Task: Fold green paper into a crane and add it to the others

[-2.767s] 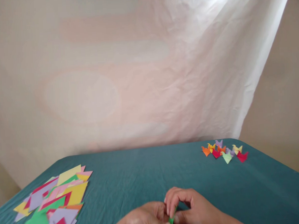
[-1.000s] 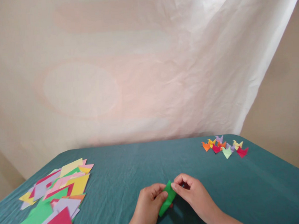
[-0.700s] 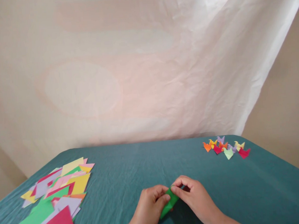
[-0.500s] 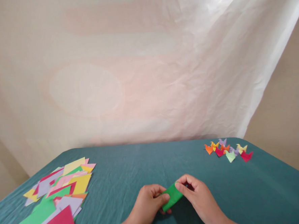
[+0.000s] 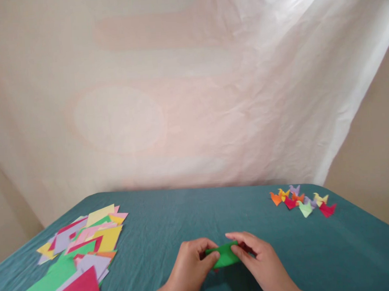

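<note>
Elongated green paper strip [image 5: 226,255], over teal cloth-covered table [image 5: 166,226]; just turned from slanted to nearly level, seemingly evening the hold: left hand [image 5: 188,263] pinching one end, right hand [image 5: 261,256] gripping the other

"What do we see behind the surface [image 5: 166,222]?"

"We see a pale, wrinkled sheet [image 5: 192,115], brightest at upper right, and a beige wall [image 5: 380,160] beside its slanting edge. Dark teal cloth [image 5: 362,249] covers the surface."
</note>
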{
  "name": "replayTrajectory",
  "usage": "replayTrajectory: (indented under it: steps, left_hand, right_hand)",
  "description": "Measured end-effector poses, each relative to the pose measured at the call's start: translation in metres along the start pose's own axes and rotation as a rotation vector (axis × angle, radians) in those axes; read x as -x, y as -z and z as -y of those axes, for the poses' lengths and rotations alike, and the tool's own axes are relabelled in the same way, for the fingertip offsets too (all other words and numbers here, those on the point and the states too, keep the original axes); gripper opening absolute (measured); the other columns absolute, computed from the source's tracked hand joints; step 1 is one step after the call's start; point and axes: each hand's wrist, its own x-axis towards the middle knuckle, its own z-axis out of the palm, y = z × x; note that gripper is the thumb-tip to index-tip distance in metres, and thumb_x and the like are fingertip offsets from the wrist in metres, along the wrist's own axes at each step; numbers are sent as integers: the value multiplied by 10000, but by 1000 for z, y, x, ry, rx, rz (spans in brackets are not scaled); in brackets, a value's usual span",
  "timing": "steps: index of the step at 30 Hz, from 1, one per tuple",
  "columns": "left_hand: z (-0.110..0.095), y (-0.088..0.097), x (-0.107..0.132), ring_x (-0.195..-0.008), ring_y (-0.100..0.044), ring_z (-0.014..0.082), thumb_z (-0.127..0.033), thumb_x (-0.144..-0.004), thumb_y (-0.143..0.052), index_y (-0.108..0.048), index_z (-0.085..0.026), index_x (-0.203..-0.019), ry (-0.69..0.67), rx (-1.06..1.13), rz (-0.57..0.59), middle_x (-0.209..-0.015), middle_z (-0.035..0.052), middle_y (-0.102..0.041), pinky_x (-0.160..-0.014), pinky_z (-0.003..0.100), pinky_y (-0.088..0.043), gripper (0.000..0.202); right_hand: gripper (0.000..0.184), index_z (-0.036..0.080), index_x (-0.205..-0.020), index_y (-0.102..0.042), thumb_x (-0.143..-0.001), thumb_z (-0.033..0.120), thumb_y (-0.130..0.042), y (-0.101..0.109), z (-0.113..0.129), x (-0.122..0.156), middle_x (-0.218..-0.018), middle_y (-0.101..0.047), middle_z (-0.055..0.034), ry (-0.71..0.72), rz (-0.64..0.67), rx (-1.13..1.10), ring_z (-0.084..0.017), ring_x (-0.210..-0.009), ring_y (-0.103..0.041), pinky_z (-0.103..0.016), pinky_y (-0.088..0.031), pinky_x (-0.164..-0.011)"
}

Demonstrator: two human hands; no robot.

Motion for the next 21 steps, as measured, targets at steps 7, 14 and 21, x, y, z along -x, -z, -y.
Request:
replayTrajectory:
  steps: [7,14,21]
  left_hand:
    - [0,3,-4,-624,-635,144,-211,-791,-548,-714,-163,-942,-35,96,-33,-743,11,-701,-603,215,-495,230]
    - [7,0,-7,-670,-646,183,-272,-754,-599,-712,-135,-1039,40,284,-29,-833,51,-712,-606,291,-563,336]
    - [8,0,-5,-645,-636,158,-269,-798,-563,-718,-184,-1026,-14,125,-34,-829,38,-710,-606,250,-533,288]
  right_hand:
    - [204,276,-1002,-712,-875,268,-554,2,2,1,-843,-672,-11,91,-4,45,-157,-754,-627,-215,-473,-672]
    - [212,276,-1024,-710,-884,281,-550,2,2,0,-853,-671,-14,103,-25,13,-153,-754,-628,-210,-475,-671]
    - [221,270,-1019,-715,-883,301,-544,1,-1,-1,-858,-678,-26,95,-26,13,-162,-755,-630,-219,-478,-665]
